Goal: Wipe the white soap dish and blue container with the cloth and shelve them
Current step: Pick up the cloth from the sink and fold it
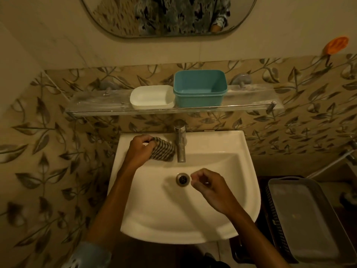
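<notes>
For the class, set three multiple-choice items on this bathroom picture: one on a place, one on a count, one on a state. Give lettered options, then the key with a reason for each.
1. Where is the white soap dish?
A) in the sink
B) on the glass shelf, left of the blue container
C) on the floor

2. How many things stand on the shelf?
A) one
B) two
C) four

3. What is the left hand doing?
A) gripping the striped cloth
B) lying flat and empty
C) holding the soap dish

Key:
1 B, as the dish sits on the shelf right beside the container's left wall.
2 B, as only the dish and the container stand there.
3 A, as its fingers are curled round the cloth.
</notes>
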